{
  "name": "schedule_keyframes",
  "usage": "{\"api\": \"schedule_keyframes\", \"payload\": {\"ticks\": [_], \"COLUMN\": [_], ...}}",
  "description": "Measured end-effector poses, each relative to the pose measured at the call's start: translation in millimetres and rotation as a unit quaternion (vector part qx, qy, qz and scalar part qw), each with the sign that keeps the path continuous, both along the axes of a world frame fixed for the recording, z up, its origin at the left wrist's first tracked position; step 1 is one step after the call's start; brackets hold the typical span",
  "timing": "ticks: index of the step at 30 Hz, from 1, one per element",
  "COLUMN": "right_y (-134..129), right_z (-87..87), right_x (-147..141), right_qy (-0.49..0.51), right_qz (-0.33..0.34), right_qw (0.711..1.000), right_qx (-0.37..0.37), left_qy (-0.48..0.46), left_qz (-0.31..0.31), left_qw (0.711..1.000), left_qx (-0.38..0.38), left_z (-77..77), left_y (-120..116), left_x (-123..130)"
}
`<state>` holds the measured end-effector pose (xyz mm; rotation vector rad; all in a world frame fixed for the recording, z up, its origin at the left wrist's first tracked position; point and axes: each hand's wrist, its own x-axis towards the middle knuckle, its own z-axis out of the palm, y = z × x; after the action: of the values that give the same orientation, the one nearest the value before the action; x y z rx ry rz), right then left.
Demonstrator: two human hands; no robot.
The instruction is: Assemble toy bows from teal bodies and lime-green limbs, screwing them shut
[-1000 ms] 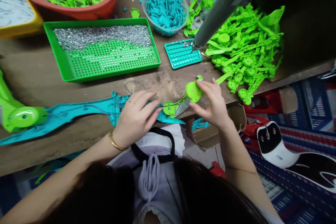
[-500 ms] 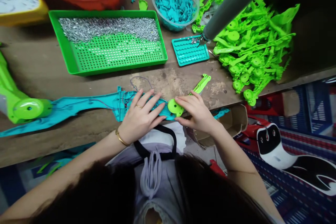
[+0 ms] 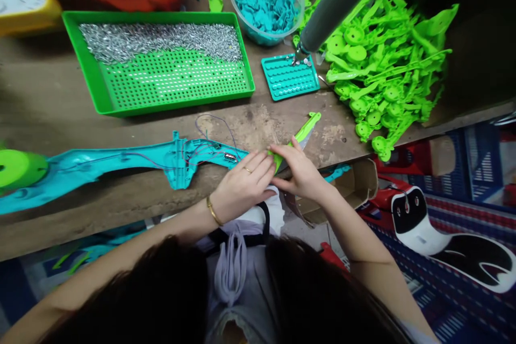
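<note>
A long turquoise plastic shell (image 3: 121, 155), shaped like a toy bow half, lies along the bench edge with thin wires and a small metal part inside. My left hand (image 3: 246, 181) is closed around its right end, fingers together on top and thumb below. Against those fingertips, my right hand (image 3: 301, 173) grips a lime-green plastic arm (image 3: 305, 129), whose narrow end points away to the right. Both hands hide the place where the green arm and turquoise shell meet. At the shell's far left end sits another green round-ended piece (image 3: 22, 167).
Behind the hands stand a green tray (image 3: 173, 103) of metal screws, a small turquoise tray (image 3: 291, 78) and a clear bowl (image 3: 300, 16) of turquoise parts. A grey screwdriver (image 3: 328, 16) hangs above. Green arms (image 3: 387, 75) are piled right; a cardboard box (image 3: 358, 185) is below.
The shell has shifted left. My left hand has slid right along it to its end, uncovering the wires. The green arm's round end is now covered by my fingers.
</note>
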<state>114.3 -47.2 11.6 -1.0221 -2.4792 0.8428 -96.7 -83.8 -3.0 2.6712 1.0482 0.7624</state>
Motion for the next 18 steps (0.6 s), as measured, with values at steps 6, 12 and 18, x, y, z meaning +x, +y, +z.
{"api": "schedule_keyframes", "payload": {"ticks": [6,12,18], "right_y": [49.6,80.0,78.4], "right_z": [-11.3,-39.1,-27.5], "right_x": [36.9,54.3,53.5], "right_qy": [0.050,0.031,-0.010], "right_qz": [-0.314,-0.424,-0.415], "right_qw": [0.948,0.905,0.909], "right_qx": [0.030,-0.032,-0.024], "left_qy": [0.011,0.032,0.048], "left_qz": [-0.007,0.019,0.036], "left_qw": [1.000,0.999,0.998], "left_qx": [0.009,0.006,0.010], "left_z": [-5.4,-5.7,-14.8], "left_y": [6.4,-7.0,-20.0], "left_x": [5.7,2.8,-0.3]}}
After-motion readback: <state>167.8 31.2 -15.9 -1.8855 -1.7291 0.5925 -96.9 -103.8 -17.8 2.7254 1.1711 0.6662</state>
